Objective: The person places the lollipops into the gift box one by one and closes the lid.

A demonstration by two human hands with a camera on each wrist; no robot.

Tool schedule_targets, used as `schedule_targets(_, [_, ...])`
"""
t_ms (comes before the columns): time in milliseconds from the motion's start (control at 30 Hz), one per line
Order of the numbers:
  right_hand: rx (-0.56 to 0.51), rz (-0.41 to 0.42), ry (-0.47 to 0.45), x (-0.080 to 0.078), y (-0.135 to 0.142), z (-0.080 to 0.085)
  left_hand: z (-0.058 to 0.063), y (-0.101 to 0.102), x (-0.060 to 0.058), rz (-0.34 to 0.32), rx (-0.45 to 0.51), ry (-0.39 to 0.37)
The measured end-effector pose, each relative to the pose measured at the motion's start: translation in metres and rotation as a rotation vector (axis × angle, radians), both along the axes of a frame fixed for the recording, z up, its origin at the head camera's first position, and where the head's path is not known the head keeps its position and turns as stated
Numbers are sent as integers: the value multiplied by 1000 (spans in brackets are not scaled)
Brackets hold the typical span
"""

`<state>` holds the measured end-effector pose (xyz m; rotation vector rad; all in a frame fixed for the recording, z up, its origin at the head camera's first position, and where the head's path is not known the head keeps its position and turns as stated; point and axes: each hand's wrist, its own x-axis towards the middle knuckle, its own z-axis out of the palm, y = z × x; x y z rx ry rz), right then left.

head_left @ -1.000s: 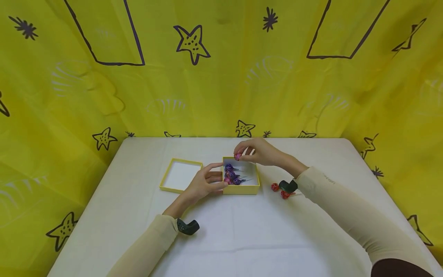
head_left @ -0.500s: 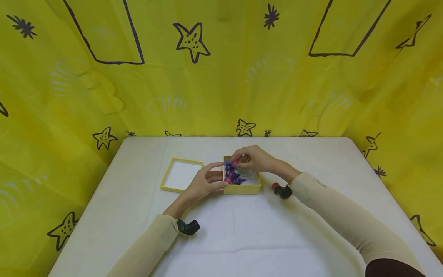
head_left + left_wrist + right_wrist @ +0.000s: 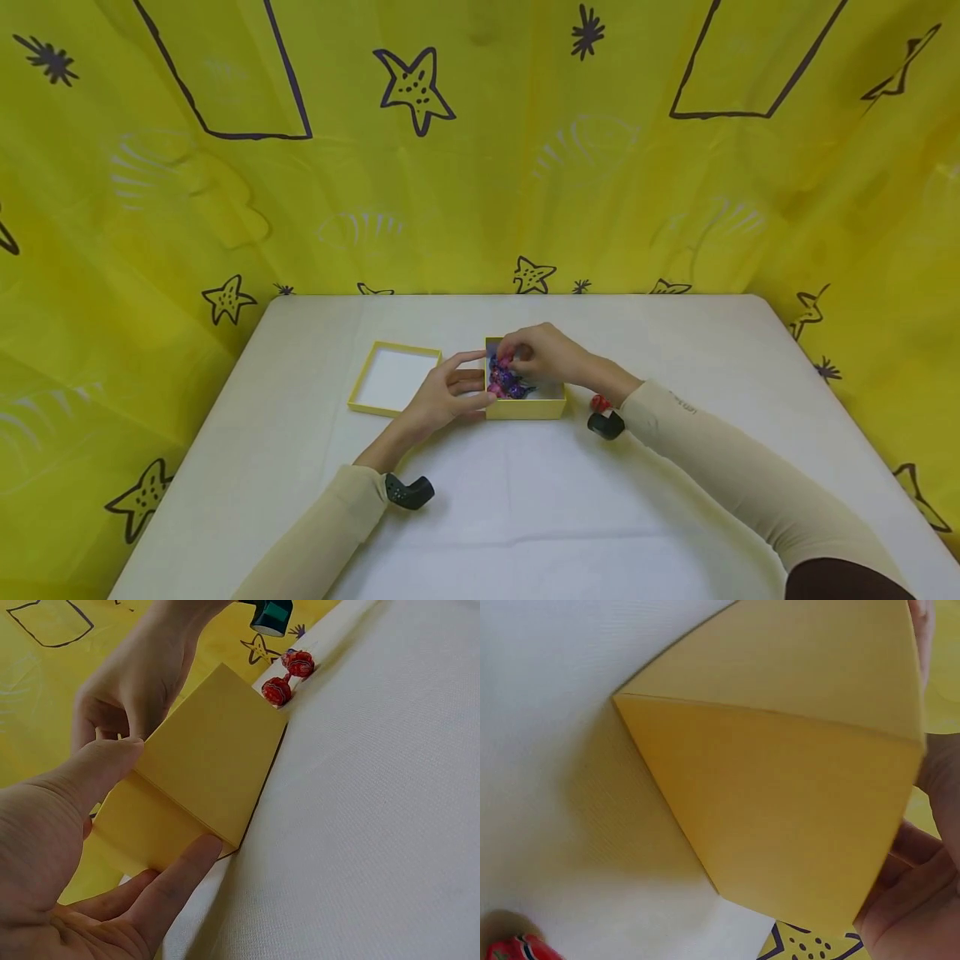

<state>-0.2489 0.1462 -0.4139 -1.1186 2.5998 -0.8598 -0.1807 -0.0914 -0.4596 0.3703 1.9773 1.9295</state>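
Note:
A yellow box (image 3: 527,410) with a white inside stands uncovered near the table's middle. My left hand (image 3: 441,397) grips its left side, thumb at the near corner; in the left wrist view the thumb lies on the rim and the fingers spread along the wall. Several purple and pink wrapped lollipops (image 3: 511,385) lie against the box's left inner wall. My right hand (image 3: 551,354) reaches down into the box, pinching a pink lollipop (image 3: 505,361) by the others. In the right wrist view the box wall (image 3: 780,802) hides the fingertips.
Left of the box lies its yellow-rimmed lid (image 3: 372,409), white inside facing up. Red lollipops (image 3: 277,691) rest on the white tablecloth (image 3: 517,492) right of the box, partly behind the right wrist's black camera (image 3: 606,425) in the head view. A yellow curtain (image 3: 480,167) rises behind the table.
My right hand has come down from above the box's far edge into it, bringing the pink lollipop to the others. The left hand has stayed on the box.

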Motion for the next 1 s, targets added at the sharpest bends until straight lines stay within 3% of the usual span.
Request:
schedule_targets(333, [12,-21,19,4,-4,-6,-4,1,1,17,34,-43])
schedule_targets(1000, [6,17,39,2,-5,-7,-2,0,0,18,5,-37])
